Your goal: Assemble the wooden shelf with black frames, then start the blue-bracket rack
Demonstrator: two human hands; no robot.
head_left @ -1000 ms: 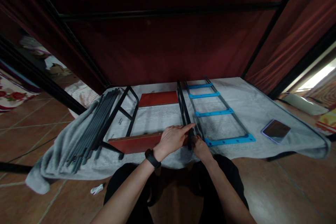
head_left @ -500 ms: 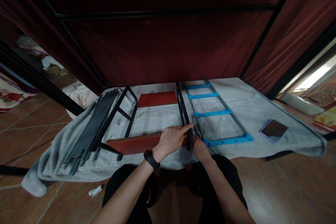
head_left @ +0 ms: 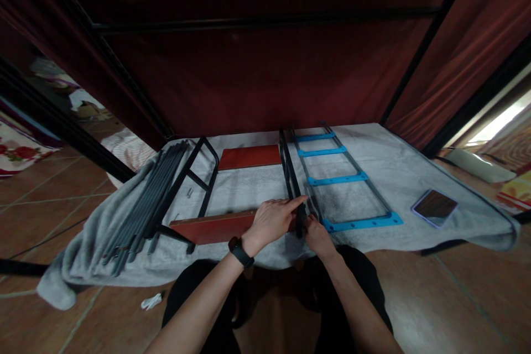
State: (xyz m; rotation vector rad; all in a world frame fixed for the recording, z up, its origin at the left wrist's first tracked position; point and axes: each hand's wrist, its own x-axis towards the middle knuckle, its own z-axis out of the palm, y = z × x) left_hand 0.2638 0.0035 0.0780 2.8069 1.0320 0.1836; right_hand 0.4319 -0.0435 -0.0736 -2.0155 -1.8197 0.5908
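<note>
My left grip [head_left: 271,220] clamps the near end of the right-hand black frame [head_left: 293,180], on the grey blanket [head_left: 244,193]; my right grip [head_left: 318,237] touches it, whether closed I can't tell. I'd expect stiff, lightish, slick metal, best held mid-bar, farther back.

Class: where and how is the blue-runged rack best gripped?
Probably by its right rail, the right hand coming from the right: the rack lies flat, the rail is slim and straight, and open blanket beside it leaves room.
</note>
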